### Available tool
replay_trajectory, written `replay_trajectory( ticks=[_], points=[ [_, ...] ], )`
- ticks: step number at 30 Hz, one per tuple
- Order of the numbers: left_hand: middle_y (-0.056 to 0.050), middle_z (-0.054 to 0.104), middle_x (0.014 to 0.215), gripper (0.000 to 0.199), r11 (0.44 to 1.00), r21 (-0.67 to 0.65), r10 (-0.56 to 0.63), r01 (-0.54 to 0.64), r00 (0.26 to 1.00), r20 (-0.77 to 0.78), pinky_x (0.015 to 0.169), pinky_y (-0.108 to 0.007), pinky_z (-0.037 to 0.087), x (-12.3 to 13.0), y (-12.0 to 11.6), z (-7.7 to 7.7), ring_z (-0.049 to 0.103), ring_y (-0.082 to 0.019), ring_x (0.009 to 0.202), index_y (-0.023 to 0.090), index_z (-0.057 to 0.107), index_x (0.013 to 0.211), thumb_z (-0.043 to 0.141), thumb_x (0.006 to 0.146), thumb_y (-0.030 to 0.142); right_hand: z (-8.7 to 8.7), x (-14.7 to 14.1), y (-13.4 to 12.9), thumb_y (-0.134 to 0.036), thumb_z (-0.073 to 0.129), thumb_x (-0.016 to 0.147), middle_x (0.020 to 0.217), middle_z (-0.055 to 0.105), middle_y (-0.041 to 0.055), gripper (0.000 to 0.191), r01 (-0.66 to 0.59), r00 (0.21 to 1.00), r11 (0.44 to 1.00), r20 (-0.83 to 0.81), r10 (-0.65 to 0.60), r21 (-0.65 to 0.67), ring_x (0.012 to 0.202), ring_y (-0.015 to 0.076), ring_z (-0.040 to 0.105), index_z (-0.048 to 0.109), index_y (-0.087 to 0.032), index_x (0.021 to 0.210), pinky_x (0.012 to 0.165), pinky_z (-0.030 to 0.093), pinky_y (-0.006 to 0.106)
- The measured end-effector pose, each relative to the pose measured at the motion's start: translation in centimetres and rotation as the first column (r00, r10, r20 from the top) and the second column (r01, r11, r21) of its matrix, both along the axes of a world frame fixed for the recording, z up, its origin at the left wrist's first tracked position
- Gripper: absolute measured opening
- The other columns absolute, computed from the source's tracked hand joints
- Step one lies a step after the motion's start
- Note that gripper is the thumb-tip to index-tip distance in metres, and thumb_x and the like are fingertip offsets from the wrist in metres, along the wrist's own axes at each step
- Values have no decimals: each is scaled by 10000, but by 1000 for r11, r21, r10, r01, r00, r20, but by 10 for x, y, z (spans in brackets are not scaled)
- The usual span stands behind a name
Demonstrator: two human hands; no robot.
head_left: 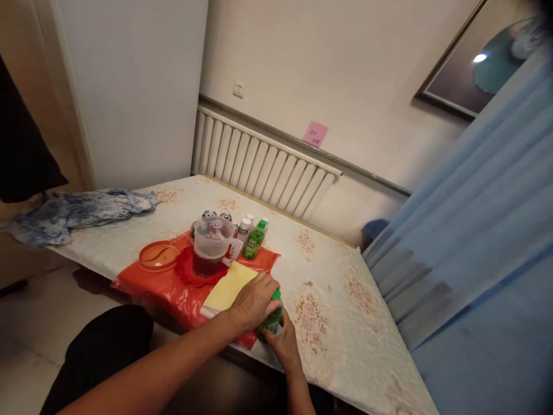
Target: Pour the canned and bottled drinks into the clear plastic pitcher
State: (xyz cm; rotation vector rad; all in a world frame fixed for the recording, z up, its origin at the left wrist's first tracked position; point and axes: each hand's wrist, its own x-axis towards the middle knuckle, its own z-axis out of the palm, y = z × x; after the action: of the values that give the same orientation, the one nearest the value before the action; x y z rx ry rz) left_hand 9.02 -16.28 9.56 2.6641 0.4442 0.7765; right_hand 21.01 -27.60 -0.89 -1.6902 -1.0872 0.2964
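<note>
Floral-patterned cloth covers the bench (328, 271), with a white radiator (263, 161) behind it. Taking the pitcher (211, 251) as landmark, the held green bottle (272, 316) is to its lower right, at the bench's near edge. The left hand (257, 297) has its fingers around the bottle's upper part; the right hand's (286, 346) fingers grip it lower down. Yellow paper (231, 288) lies between pitcher and hands, an orange lid (159, 255) left of the pitcher, another green bottle (254, 241) to its right.

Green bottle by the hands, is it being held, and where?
Yes: the left hand holds the green bottle near its cap, the right hand its lower part.
</note>
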Motion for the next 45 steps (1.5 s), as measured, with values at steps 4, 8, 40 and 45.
replay_trajectory(
  ticks=[4,8,40,45],
  points=[
    [-82,630,1070,227,999,-36,2,-3,1000,-22,919,-407,473,-5,-2,10,533,-263,1029,186,601,1077,656,887,296,-3,1,-1,-219,722,656,1050,737,84,501,11,1000,1000,9,-11,-2,952,260,689,652,-165,1149,877,546,361],
    [-100,612,1254,421,976,-28,-214,215,976,31,1045,-424,426,-11,2,20,513,-263,1161,187,544,1275,613,863,138,-7,3,-2,-184,693,648,1068,735,75,521,12,1000,1000,7,-12,6,967,259,688,643,-178,1167,880,546,359],
    [-93,651,1048,320,952,-2,-306,306,950,-60,924,-343,460,-13,9,25,559,-227,1009,166,640,1106,478,864,35,-6,3,-2,-180,721,650,1039,746,71,508,18,998,1000,64,-19,11,930,252,696,662,-176,1155,854,555,344],
    [-93,620,1046,218,979,8,-202,205,968,-152,882,-350,458,-13,7,27,535,-250,1025,181,643,1081,550,894,121,0,-1,-1,-208,732,666,1028,747,82,515,-1,997,1000,83,-1,17,918,255,698,658,-161,1173,846,557,347]
  ],
)
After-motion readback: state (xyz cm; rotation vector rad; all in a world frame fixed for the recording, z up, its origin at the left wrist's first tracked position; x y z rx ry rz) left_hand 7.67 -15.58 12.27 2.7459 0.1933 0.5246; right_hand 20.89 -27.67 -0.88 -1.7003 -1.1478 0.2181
